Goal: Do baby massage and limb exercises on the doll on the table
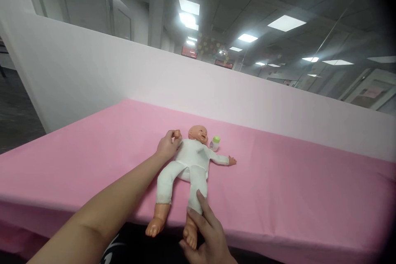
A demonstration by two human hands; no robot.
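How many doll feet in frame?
2. One foot is toward the left of the picture, away from both hands; the other foot is beside the person's right hand. Both are in plain view.

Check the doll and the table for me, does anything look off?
The doll has a grey patch on its white chest; stain or shadow, I can't tell. Its feet also poke past the front edge of the pink table. No spill shows.

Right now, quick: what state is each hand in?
Left hand: closed, holding the doll near its hand.
Right hand: at the doll's leg; can't tell whether its grip is closed.
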